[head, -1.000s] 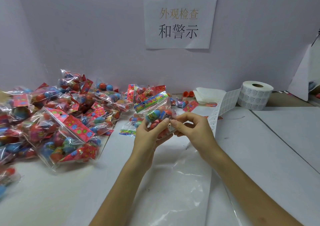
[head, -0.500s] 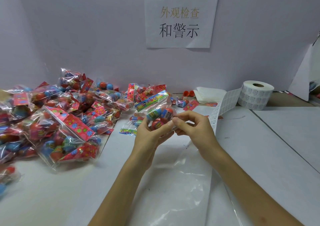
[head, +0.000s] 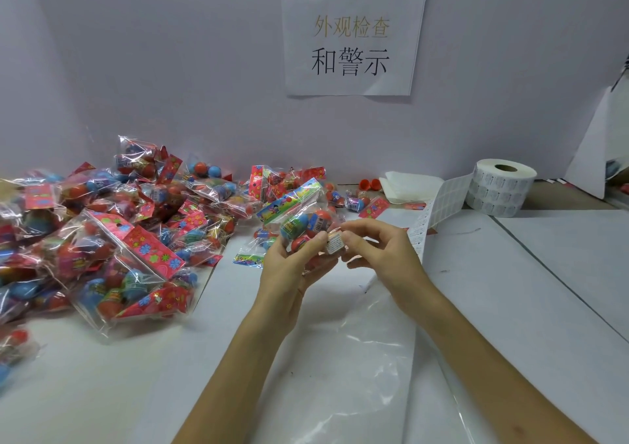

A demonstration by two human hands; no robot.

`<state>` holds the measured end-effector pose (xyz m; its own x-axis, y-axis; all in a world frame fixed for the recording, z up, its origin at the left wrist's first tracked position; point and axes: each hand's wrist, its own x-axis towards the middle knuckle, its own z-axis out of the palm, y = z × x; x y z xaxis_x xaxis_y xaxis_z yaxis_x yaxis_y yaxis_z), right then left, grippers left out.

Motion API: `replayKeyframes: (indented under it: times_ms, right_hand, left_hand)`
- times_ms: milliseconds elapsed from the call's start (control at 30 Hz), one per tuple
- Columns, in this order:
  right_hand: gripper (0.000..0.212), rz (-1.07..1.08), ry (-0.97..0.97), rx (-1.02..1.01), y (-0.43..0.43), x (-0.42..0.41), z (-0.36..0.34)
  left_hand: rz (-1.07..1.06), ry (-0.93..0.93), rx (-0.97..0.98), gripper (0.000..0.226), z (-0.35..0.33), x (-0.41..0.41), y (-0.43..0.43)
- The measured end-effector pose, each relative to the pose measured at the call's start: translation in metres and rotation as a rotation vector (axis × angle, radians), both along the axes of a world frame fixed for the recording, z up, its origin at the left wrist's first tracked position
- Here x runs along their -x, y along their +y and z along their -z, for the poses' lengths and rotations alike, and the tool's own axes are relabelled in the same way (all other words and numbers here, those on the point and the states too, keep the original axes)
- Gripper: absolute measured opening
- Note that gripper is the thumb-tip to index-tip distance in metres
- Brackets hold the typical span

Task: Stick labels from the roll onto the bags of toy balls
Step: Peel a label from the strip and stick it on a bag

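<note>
Gripped in left hand point(head: 287, 275): a bag point(head: 289, 202), likely light, squashy, slippery. Pinched in right hand point(head: 383, 256), at its 3 o'clock: a label point(head: 334, 243). Best held round the balls point(head: 295, 228).

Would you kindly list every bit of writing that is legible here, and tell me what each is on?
"外观检查": gold, top line of the paper sign on the wall.
"和警示": black, lower line of that sign.
Print on the label pinched by the right hand: too small.
Print on the label roll and its loose strip: too small.
Print on the bag in the left hand and on the piled bags: blurred.
</note>
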<state>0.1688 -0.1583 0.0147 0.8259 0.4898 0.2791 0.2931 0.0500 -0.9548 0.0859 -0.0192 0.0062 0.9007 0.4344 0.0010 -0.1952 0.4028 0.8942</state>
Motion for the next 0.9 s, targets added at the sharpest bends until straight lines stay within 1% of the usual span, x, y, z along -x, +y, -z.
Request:
replayKeyframes:
  times_ms: [67, 100, 167, 233, 267, 333, 400, 467, 567, 600, 700, 800, 867, 900]
  right_hand:
    - [0.009, 0.026, -0.04, 0.035, 0.0, 0.0, 0.0]
    - [0.009, 0.037, -0.055, 0.036, 0.0, -0.001, -0.001]
    - [0.019, 0.023, -0.057, 0.017, -0.001, -0.001, -0.004]
    - [0.029, 0.008, -0.041, 0.006, -0.003, -0.002, -0.006]
    - [0.027, 0.015, -0.044, 0.01, -0.004, -0.002, -0.006]
    - [0.015, 0.037, -0.058, 0.044, -0.004, -0.005, -0.005]
    - [0.006, 0.039, -0.065, 0.071, -0.005, -0.007, -0.004]
    - [0.003, 0.047, -0.079, 0.088, -0.006, -0.008, -0.002]
    - [0.003, 0.066, -0.099, 0.109, -0.006, -0.009, -0.001]
    - [0.005, 0.066, -0.104, 0.114, -0.005, -0.009, 0.0]
    - [0.006, 0.046, -0.118, 0.117, -0.005, -0.008, 0.0]
    - [0.012, 0.011, -0.134, 0.118, -0.005, -0.004, -0.002]
    - [0.011, -0.003, -0.138, 0.118, -0.004, -0.003, -0.002]
    - [0.01, -0.009, -0.135, 0.124, -0.003, -0.003, -0.002]
  left_hand:
    - [-0.041, 0.03, -0.043, 0.047, 0.002, -0.001, 0.001]
    - [-0.045, 0.044, -0.069, 0.046, 0.003, -0.002, 0.002]
    - [-0.028, 0.066, -0.134, 0.047, 0.006, -0.003, 0.0]
    - [0.005, 0.063, -0.241, 0.042, 0.009, -0.003, -0.002]
    - [0.03, 0.059, -0.291, 0.04, 0.01, -0.003, -0.003]
    - [0.069, 0.057, -0.359, 0.038, 0.011, -0.003, -0.005]
    - [0.091, 0.054, -0.368, 0.037, 0.01, -0.003, -0.006]
    - [0.101, 0.058, -0.355, 0.032, 0.008, -0.002, -0.008]
    - [0.093, 0.102, -0.323, 0.044, 0.003, -0.001, -0.011]
    - [0.074, 0.124, -0.32, 0.044, 0.001, 0.0, -0.011]
    - [0.018, 0.16, -0.347, 0.032, 0.001, -0.001, -0.01]
    - [-0.044, 0.149, -0.364, 0.022, 0.001, 0.0, -0.01]
    - [-0.069, 0.137, -0.359, 0.006, 0.001, 0.0, -0.009]
    - [-0.083, 0.131, -0.362, 0.013, 0.002, 0.0, -0.009]
